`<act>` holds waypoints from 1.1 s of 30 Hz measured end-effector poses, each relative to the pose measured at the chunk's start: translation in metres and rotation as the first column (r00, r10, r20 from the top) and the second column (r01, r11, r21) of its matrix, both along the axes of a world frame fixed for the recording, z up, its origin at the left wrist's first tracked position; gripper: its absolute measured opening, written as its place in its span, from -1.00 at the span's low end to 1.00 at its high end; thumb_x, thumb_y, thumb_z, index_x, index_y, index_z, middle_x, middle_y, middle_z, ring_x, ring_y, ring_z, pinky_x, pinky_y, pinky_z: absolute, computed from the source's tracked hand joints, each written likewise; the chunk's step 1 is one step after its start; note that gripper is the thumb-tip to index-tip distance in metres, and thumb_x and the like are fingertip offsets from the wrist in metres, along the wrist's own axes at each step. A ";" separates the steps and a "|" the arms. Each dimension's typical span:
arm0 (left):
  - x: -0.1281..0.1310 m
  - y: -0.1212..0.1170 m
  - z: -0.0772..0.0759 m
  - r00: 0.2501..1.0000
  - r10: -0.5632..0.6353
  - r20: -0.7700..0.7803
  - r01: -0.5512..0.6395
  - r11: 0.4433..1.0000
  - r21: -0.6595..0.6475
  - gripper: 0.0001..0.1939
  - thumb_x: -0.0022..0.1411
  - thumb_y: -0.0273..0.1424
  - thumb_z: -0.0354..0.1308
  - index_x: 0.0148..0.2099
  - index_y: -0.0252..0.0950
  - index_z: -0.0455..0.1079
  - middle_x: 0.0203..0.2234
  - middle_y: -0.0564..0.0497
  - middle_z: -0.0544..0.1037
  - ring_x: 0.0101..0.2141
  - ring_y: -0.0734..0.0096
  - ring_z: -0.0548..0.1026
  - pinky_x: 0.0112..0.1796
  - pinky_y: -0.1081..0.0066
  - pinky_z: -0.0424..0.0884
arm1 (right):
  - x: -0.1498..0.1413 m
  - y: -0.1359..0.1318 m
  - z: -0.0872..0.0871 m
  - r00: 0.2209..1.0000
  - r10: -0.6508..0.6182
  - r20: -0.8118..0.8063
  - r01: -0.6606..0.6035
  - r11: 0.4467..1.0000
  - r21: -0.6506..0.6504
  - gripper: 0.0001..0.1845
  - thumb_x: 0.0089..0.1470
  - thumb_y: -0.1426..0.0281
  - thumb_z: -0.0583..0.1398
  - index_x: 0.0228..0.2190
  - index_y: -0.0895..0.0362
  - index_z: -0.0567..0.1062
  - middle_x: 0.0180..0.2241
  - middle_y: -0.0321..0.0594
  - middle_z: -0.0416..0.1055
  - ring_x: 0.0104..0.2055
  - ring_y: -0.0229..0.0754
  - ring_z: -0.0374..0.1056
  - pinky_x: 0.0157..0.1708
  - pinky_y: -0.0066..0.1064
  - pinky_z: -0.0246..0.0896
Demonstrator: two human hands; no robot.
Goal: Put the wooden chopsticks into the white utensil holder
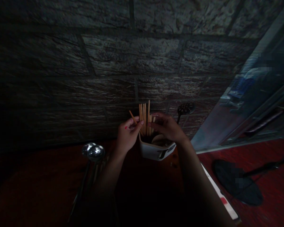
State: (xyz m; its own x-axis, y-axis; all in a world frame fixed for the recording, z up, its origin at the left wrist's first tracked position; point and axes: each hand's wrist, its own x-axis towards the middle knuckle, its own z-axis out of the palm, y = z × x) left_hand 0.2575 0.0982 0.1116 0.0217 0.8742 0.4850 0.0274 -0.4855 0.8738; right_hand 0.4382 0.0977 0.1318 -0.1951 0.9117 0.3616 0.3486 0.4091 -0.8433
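Note:
A white utensil holder (pixel 149 152) stands against the wall with several wooden chopsticks (pixel 145 118) upright in it. My left hand (pixel 129 134) is at the holder's left side, its thumb and fingers closed on a tilted chopstick (pixel 133 116) that leans away to the left. On the other side, my right hand (pixel 167 126) reaches over the rim, its fingers pinched around chopsticks at the right of the bunch. Part of its grip is hidden in the dim light. A black slotted spoon (pixel 186 108) rises behind my right hand.
Two shiny metal ladle heads, one a perforated ladle (pixel 96 153), lie left of my left forearm. A stone-block wall (pixel 109 63) rises close behind the holder. To the right are a glass door (pixel 229 104) and a round black stand base (pixel 238 183) on a red floor.

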 end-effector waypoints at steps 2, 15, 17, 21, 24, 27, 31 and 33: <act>-0.001 0.000 0.000 1.000 -0.017 -0.007 0.017 1.000 -0.009 -0.73 0.17 -0.30 0.25 -0.10 -0.30 0.52 -0.18 -0.05 0.66 -0.17 0.24 0.61 -0.14 0.30 0.55 | 0.000 0.002 -0.002 0.997 -0.044 0.063 0.040 0.997 0.063 -0.66 0.00 0.24 0.29 -0.17 0.10 0.51 -0.53 -0.38 0.36 -0.51 -0.32 0.21 -0.49 -0.45 0.12; -0.003 0.000 -0.003 0.991 -0.037 -0.128 0.036 0.999 -0.010 -0.74 0.21 -0.27 0.19 -0.10 -0.29 0.49 -0.22 -0.05 0.65 -0.23 0.22 0.62 -0.19 0.31 0.55 | -0.003 0.001 -0.001 0.986 -0.094 0.134 0.079 0.991 0.109 -0.66 0.03 0.24 0.27 -0.15 0.11 0.53 -0.56 -0.37 0.37 -0.51 -0.31 0.23 -0.49 -0.46 0.11; -0.003 0.000 -0.002 0.991 -0.030 -0.127 0.029 1.000 -0.008 -0.75 0.21 -0.28 0.20 -0.12 -0.30 0.49 -0.23 -0.05 0.65 -0.23 0.22 0.62 -0.20 0.31 0.55 | -0.004 0.001 -0.001 0.987 -0.095 0.130 0.081 0.991 0.108 -0.67 0.03 0.24 0.26 -0.16 0.11 0.52 -0.56 -0.36 0.37 -0.51 -0.30 0.24 -0.49 -0.47 0.11; -0.002 -0.001 -0.001 0.991 -0.039 -0.125 0.037 0.999 -0.011 -0.77 0.22 -0.29 0.18 -0.13 -0.30 0.49 -0.25 -0.04 0.64 -0.24 0.24 0.61 -0.22 0.34 0.55 | -0.006 0.001 -0.002 0.987 -0.110 0.117 0.099 0.990 0.101 -0.68 0.02 0.23 0.27 -0.19 0.12 0.52 -0.53 -0.34 0.40 -0.50 -0.30 0.25 -0.49 -0.48 0.10; -0.001 -0.001 -0.001 0.992 -0.039 -0.119 0.038 0.999 -0.009 -0.78 0.22 -0.29 0.18 -0.15 -0.30 0.48 -0.24 -0.05 0.64 -0.22 0.24 0.61 -0.21 0.34 0.54 | -0.005 0.001 -0.002 0.990 -0.090 0.109 0.082 0.994 0.077 -0.71 0.00 0.22 0.28 -0.25 0.13 0.52 -0.53 -0.34 0.39 -0.51 -0.31 0.23 -0.51 -0.48 0.08; 0.000 -0.001 -0.002 0.992 -0.039 -0.118 0.038 0.999 -0.013 -0.79 0.21 -0.29 0.19 -0.16 -0.30 0.48 -0.23 -0.06 0.64 -0.21 0.22 0.60 -0.19 0.33 0.54 | -0.002 0.000 0.000 0.989 -0.091 0.112 0.085 0.994 0.064 -0.68 -0.01 0.20 0.29 -0.24 0.14 0.52 -0.55 -0.34 0.38 -0.53 -0.30 0.22 -0.52 -0.47 0.08; 0.000 0.001 -0.005 0.991 -0.030 -0.131 0.030 1.000 -0.007 -0.78 0.20 -0.30 0.19 -0.14 -0.30 0.48 -0.23 -0.07 0.64 -0.21 0.21 0.60 -0.21 0.32 0.53 | 0.005 -0.003 0.005 0.985 -0.123 0.118 0.114 0.990 0.076 -0.61 -0.02 0.20 0.31 -0.18 0.16 0.53 -0.59 -0.36 0.35 -0.55 -0.31 0.20 -0.54 -0.47 0.05; 0.000 0.002 -0.007 0.989 -0.034 -0.141 0.034 0.999 -0.002 -0.76 0.20 -0.30 0.20 -0.11 -0.29 0.48 -0.21 -0.07 0.63 -0.20 0.21 0.60 -0.19 0.31 0.53 | 0.008 -0.007 0.010 0.985 -0.126 0.115 0.119 0.991 0.068 -0.59 -0.05 0.20 0.33 -0.18 0.17 0.54 -0.61 -0.37 0.33 -0.57 -0.32 0.19 -0.55 -0.48 0.04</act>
State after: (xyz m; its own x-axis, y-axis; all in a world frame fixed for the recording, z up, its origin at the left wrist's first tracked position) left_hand 0.2575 0.1005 0.1049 0.1198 0.8715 0.4756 0.1340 -0.4889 0.8620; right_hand 0.4462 0.0908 0.1420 -0.1279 0.9085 0.3977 0.4956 0.4059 -0.7679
